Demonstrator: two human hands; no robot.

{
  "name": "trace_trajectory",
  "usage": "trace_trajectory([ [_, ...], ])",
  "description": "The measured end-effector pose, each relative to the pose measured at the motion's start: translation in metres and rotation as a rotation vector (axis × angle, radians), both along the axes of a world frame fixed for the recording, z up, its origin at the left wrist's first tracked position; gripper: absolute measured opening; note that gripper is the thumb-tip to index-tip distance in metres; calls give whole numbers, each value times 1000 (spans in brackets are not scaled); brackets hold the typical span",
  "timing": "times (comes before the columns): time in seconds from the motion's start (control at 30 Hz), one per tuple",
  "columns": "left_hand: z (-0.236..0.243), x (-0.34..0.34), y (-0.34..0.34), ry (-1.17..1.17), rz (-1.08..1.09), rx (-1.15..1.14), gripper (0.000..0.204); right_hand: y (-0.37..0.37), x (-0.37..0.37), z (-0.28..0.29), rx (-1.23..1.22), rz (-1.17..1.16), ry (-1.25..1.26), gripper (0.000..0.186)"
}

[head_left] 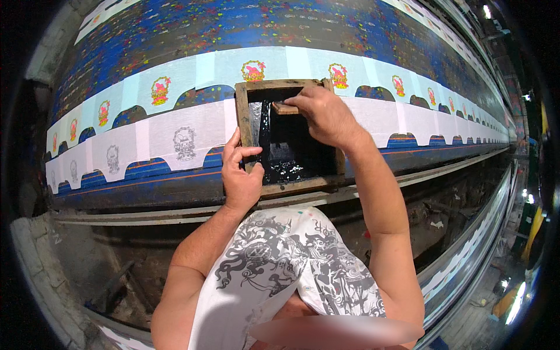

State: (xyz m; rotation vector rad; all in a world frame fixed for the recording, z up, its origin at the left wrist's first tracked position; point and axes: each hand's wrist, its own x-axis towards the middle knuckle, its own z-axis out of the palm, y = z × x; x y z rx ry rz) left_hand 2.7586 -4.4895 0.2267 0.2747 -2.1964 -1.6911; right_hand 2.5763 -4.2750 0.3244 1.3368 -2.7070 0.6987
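Note:
A wooden screen-printing frame [291, 186] lies over the row of white fabric pieces in front of me. Black ink [291, 168] coats its mesh, shiny along the left part and near the lower rail. With my right hand [329, 116] I pinch the wooden handle of a squeegee [286, 109] inside the frame, towards its far end; the blade is mostly hidden. My left hand [240, 178] grips the frame's left rail near the lower left corner, fingers bent over the wood. To the left, several white fabric pieces [158, 139] carry black line prints [184, 143].
Behind runs a row of pale blue fabric pieces [224, 65] with pink, yellow and red prints [253, 70]. They lie on a long, paint-spotted table [245, 29]. A rail [146, 219] follows its near edge. Another long table with fabric [466, 256] stands at the right.

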Motion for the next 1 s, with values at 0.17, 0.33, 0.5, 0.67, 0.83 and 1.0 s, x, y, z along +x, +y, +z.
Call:
trace_trajectory([
  [0.17, 2, 0, 3, 8, 7, 94, 47, 5, 55, -7, -17, 5, 78, 47],
  [0.33, 2, -1, 5, 68, 8, 152, 61, 15, 111, -4, 3, -12, -19, 53],
  [0.5, 4, -1, 3, 3, -2, -46, 63, 24, 149, -7, -24, -19, -44, 49],
  [0.67, 6, -3, 2, -23, 25, -179, 51, 46, 163, -13, -99, 19, -124, 42],
  [0.83, 11, -6, 11, 10, 48, -121, 42, 90, 167, -34, -409, -370, -45, 46],
  [1.0, 10, -20, 62, 120, 27, -157, 37, 151, 165, -62, -677, -552, -332, 41],
])
